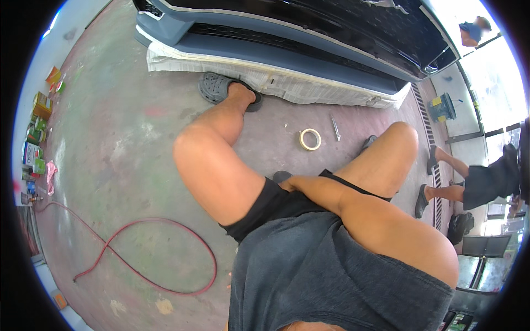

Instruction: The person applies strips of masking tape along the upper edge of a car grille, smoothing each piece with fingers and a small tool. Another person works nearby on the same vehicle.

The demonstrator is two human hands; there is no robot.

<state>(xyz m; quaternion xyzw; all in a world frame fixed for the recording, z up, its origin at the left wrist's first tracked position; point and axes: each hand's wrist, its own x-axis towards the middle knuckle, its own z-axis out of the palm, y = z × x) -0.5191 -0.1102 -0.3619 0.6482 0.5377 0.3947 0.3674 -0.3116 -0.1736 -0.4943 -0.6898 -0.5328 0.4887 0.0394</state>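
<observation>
My right arm reaches across my lap, and my right hand (287, 184) is low between my thighs. Its fingers are mostly hidden, beside a rounded dark grey thing (281, 176) whose kind I cannot make out. My left hand is out of sight. On the floor ahead lie a roll of masking tape (302, 141) and a slim, silvery utility knife (335, 128). Beyond them stands a car front with a blue-grey bumper (248, 48). Newspaper masking (309, 91) hangs along its lower edge, close to my grey clog (214, 88).
A red hose (215, 265) loops over the floor at the left. Several cans (41, 105) line the left wall, near a pink cloth (51, 176). At the right are a floor grate (424, 116), a bucket (443, 107) and another person's legs (447, 193). A second person (472, 33) is farther back.
</observation>
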